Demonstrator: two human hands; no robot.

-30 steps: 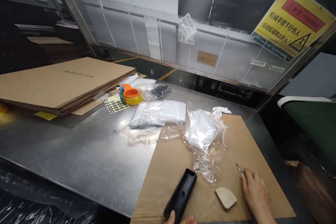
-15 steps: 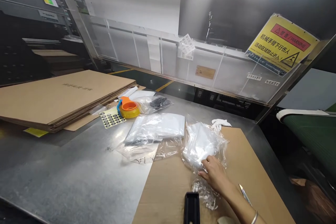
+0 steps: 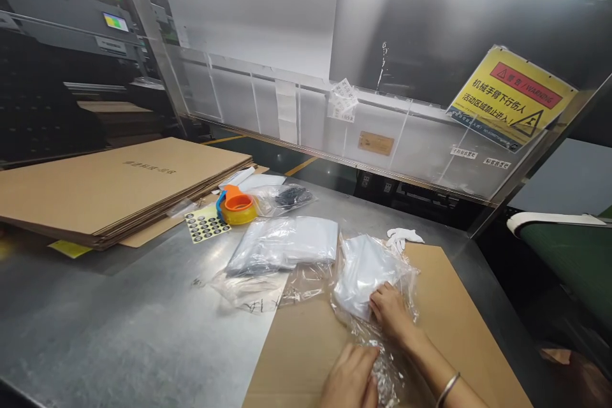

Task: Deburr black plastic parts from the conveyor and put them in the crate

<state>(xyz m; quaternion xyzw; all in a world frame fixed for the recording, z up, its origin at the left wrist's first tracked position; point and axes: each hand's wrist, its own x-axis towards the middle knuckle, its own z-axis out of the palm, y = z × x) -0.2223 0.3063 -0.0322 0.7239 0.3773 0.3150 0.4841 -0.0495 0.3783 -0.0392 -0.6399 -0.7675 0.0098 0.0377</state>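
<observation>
Now our right hand (image 3: 389, 311) pinches the near edge of the white bag (image 3: 366, 271), which lies on the brown cardboard (image 3: 449, 325) at about 1 o'clock from us. Our left hand (image 3: 349, 379) presses flat on the crinkly clear wrap (image 3: 382, 370) at 6 o'clock, fingers curled onto it. An orange tape roll (image 3: 238, 205) sits at 10 o'clock.

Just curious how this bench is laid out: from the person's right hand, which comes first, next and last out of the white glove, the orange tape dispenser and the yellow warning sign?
1. White glove: just beyond the right hand.
2. Orange tape dispenser: far left, by the cardboard stack.
3. Yellow warning sign: high on the clear guard, upper right.
</observation>
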